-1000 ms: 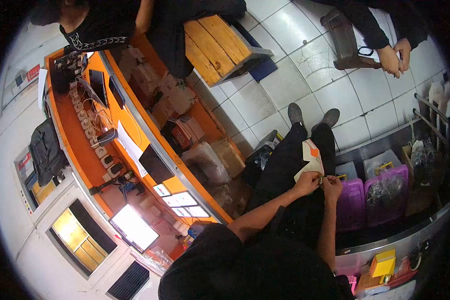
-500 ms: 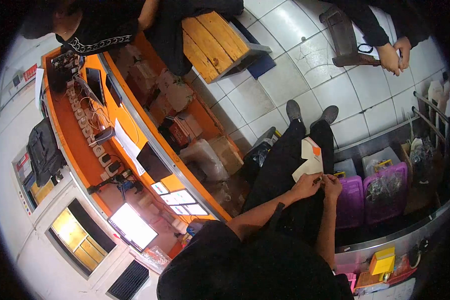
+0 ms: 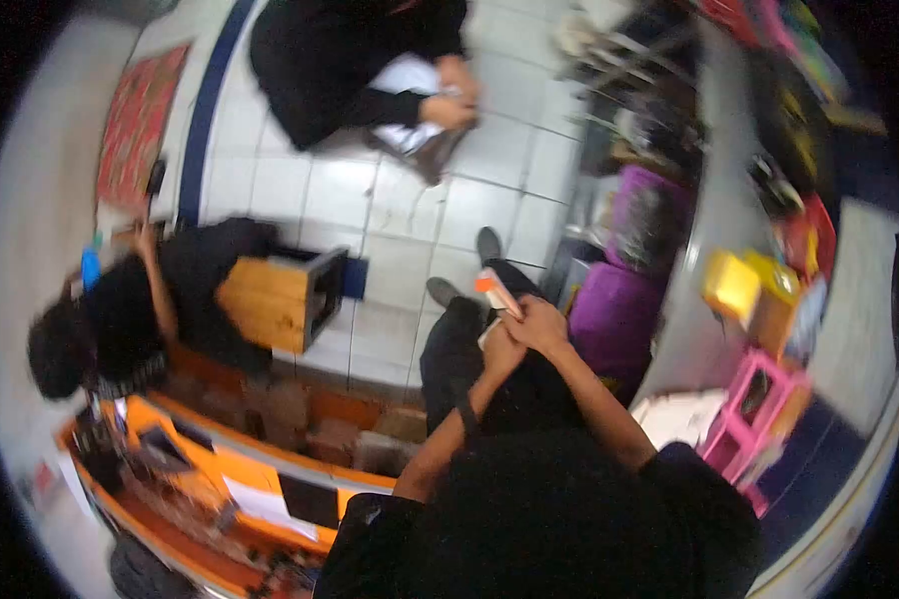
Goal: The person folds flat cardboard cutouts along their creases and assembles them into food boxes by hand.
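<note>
My left hand point(image 3: 502, 351) and my right hand point(image 3: 541, 324) are together above my lap, with fingers closed. A folded cream piece of paper or card point(image 3: 510, 302) with an orange patch at its far end sticks out of my right hand. At the left hand's fingers another cream edge shows, seemingly part of the same piece. Motion blurs the view, and the fingers hide most of what they grip.
A seated person point(image 3: 120, 329) is at the left near a wooden stool point(image 3: 265, 304). Another person's hands point(image 3: 451, 100) are over white paper ahead. Purple containers point(image 3: 617, 319) stand at my right, beside a metal-edged counter. An orange desk point(image 3: 205, 449) runs along the left.
My view has swung to the right, bringing the pink rack and yellow box into fuller view. The cream piece, spread out before, is now folded or turned edge-on in my hands.
</note>
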Tool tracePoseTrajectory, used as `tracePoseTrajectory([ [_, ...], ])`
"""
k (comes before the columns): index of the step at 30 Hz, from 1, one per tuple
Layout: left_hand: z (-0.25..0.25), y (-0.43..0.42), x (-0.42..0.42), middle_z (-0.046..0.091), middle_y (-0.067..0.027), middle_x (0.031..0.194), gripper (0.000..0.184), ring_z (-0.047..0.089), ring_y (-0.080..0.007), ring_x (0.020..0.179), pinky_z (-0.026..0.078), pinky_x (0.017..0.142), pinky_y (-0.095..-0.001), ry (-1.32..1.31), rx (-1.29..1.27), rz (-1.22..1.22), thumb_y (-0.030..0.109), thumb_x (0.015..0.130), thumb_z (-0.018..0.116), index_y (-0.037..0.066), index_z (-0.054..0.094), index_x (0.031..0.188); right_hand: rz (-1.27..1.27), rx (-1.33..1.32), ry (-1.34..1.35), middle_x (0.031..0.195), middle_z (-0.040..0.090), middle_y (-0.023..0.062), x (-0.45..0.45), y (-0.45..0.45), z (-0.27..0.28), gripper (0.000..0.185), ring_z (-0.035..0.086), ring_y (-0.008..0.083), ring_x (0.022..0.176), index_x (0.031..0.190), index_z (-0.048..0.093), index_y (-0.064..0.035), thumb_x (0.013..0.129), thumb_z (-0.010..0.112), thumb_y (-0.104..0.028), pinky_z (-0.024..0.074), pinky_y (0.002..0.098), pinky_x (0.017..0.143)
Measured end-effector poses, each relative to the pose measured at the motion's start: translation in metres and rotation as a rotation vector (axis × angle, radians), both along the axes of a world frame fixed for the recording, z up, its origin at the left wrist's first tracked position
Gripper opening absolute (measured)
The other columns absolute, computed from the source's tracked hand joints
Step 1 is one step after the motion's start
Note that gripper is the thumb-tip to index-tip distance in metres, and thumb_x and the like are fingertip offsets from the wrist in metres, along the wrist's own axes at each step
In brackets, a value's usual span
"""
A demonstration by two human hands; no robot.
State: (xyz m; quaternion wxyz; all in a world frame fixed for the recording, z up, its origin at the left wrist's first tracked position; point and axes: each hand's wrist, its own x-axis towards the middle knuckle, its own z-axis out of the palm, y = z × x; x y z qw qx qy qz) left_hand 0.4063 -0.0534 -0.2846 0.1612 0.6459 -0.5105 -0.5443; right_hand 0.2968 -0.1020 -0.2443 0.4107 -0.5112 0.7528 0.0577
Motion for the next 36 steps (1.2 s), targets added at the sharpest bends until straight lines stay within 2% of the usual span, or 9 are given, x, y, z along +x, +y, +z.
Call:
tracePoseTrajectory([
  [3,0.012,-0.012,0.002,0.071,-0.0090,0.080,0.019,0.064,-0.0133,0.079,0.050,0.071,-0.0331,0.435,0.045,-0.108,0.012,0.081,0.073,-0.001,0.069,0.094,-0.072,-0.184,0.110,0.090,0.070,0.0193,-0.009,0.017,0.000,0.023,0.069,0.0391,0.085,0.090,0.066,-0.0058,0.083,0.059,-0.027,0.0542,0.0510,0.071],
  [5,0.031,-0.026,0.005,0.071,-0.0064,0.095,0.019,0.065,-0.0145,0.087,0.052,0.077,-0.0318,0.561,0.146,-0.244,0.003,0.090,0.061,-0.002,0.067,0.107,-0.145,-0.275,0.175,0.089,0.071,0.0181,-0.015,0.026,0.027,0.022,0.071,0.0373,0.082,0.091,0.066,-0.0060,0.080,0.066,-0.025,0.0551,0.0506,0.069],
  [9,0.074,-0.052,0.009,0.064,-0.0156,0.119,0.056,0.064,-0.0289,0.107,0.051,0.093,-0.0481,1.011,0.558,-0.126,0.049,0.102,0.040,0.004,0.053,0.133,-0.280,-0.530,0.322,0.091,0.069,0.0133,-0.022,0.062,0.093,0.028,0.070,0.0304,0.086,0.109,0.066,-0.0050,0.084,0.062,-0.016,0.0565,0.0424,0.068],
  [21,0.176,-0.069,-0.071,0.071,-0.0159,0.099,0.039,0.074,-0.0241,0.082,0.061,0.063,-0.0332,0.699,0.411,-0.562,0.030,0.101,0.055,-0.003,0.057,0.122,-0.459,-0.868,0.276,0.112,0.067,0.0172,-0.063,0.161,0.181,0.046,0.066,0.0323,0.105,0.126,0.060,-0.0029,0.087,0.070,-0.026,0.0533,0.0417,0.090],
  [25,0.201,-0.085,-0.101,0.072,-0.0154,0.101,0.034,0.073,-0.0225,0.082,0.058,0.070,-0.0321,0.695,0.253,-0.791,0.026,0.103,0.054,-0.003,0.065,0.116,-1.390,-1.036,0.586,0.114,0.066,0.0165,-0.167,0.264,0.089,0.057,0.063,0.0336,0.107,0.125,0.061,-0.0035,0.088,0.069,-0.046,0.0482,0.0420,0.096],
  [27,0.225,-0.091,-0.116,0.072,-0.0130,0.102,0.035,0.072,-0.0216,0.085,0.057,0.073,-0.0324,0.679,0.155,-0.864,0.028,0.103,0.054,-0.002,0.067,0.114,-1.568,-0.376,1.122,0.123,0.063,0.0235,-0.198,0.317,0.103,0.086,0.060,0.0369,0.116,0.131,0.056,0.0058,0.081,0.069,-0.063,0.0452,0.0435,0.101],
  [29,0.231,-0.103,-0.128,0.072,-0.0120,0.102,0.035,0.072,-0.0214,0.087,0.057,0.075,-0.0327,0.708,0.075,-0.920,0.027,0.104,0.053,-0.002,0.066,0.116,-1.794,-0.238,0.529,0.138,0.053,0.0272,-0.226,0.375,0.092,0.109,0.050,0.0400,0.130,0.140,0.048,0.0032,0.069,0.070,-0.076,0.0420,0.0472,0.106],
  [33,0.210,-0.113,-0.134,0.072,-0.0115,0.105,0.034,0.071,-0.0197,0.090,0.056,0.077,-0.0323,0.685,0.042,-0.916,0.025,0.104,0.052,-0.003,0.065,0.118,-1.790,0.162,0.779,0.140,0.052,0.0282,-0.236,0.366,0.079,0.128,0.049,0.0387,0.133,0.133,0.054,0.0100,0.051,0.072,-0.087,0.0386,0.0481,0.110],
  [36,0.192,-0.121,-0.140,0.072,-0.0101,0.107,0.034,0.071,-0.0183,0.092,0.056,0.077,-0.0316,0.688,0.067,-0.912,0.026,0.105,0.051,-0.002,0.066,0.117,-1.810,-0.019,0.571,0.127,0.063,0.0212,-0.260,0.403,0.049,0.117,0.061,0.0279,0.119,0.127,0.059,0.0098,0.049,0.086,-0.072,0.0464,0.0378,0.101],
])
